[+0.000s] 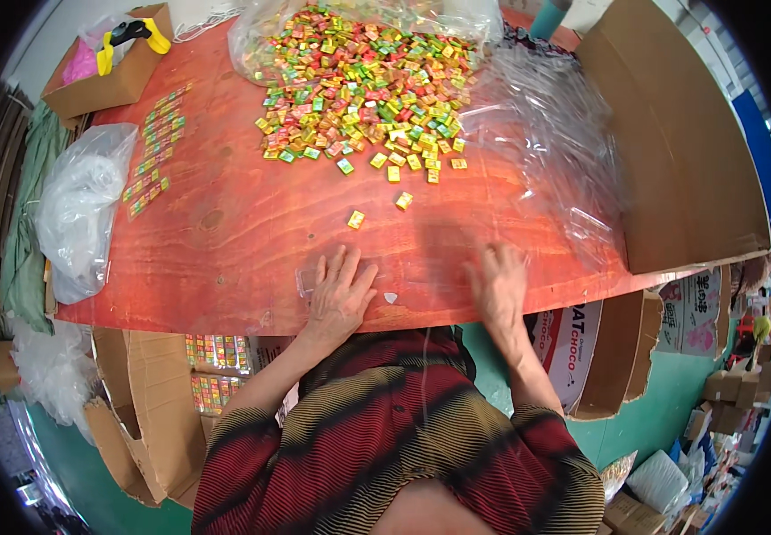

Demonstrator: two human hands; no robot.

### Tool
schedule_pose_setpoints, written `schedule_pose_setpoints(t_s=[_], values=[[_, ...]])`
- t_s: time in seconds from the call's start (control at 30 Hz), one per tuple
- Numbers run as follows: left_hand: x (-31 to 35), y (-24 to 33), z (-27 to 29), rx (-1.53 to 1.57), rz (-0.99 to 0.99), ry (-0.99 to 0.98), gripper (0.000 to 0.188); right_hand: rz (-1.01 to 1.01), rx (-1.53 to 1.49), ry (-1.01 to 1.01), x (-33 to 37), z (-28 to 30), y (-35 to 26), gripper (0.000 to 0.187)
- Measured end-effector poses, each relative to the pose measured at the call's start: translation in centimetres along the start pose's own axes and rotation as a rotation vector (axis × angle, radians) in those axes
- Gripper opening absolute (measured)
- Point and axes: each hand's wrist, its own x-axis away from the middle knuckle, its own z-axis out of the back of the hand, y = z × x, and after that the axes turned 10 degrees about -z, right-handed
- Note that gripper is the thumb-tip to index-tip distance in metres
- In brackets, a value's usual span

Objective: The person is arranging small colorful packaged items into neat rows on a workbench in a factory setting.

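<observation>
Left hand (pixel 339 299) fingers splayed flat on a clear tray (pixel 309 281) — right hand (pixel 497 285) blurred, cannot tell.

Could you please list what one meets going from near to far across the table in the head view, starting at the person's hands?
Left hand and right hand flat at the near edge → two stray yellow candies → big heap of wrapped candies → clear plastic bag behind the heap at the far edge.

Red wood table (pixel 225 232) w/ candy heap (pixel 363 85), clear bags (pixel 546 134), cardboard boxes (pixel 109 76), candy rows (pixel 155 147).
</observation>
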Motion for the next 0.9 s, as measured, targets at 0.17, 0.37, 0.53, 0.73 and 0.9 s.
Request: schedule_pose_setpoints(t_s=[0.17, 0.37, 0.53, 0.73, 0.9], values=[[-0.3, -1.3, 0.6, -0.009, 0.03, 0.052, 0.036, 0.174, -0.123, -0.112, -0.6, -1.5, -2.8, 0.041], [-6.0, -12.1, 2.5, -0.251, 0.377, 0.223, 0.054, 0.009, -0.1, -0.358, -6.9, -3.0, -6.8, 0.066], [-9.1, -18.2, 1.2, -0.149, 0.588, 0.159, 0.059, 0.084, -0.001, -0.289, -9.1, -7.3, -10.1, 0.073], [-8.4, -12.2, -2.2, -0.174, 0.384, 0.226, 0.051, 0.081, -0.162, -0.203, -10.7, -9.8, -9.6, 0.037], [-7.3, -8.2, -1.1, 0.237, 0.355, 0.229, 0.043, 0.094, -0.081, -0.095, -11.1, -9.5, -8.2, 0.027]])
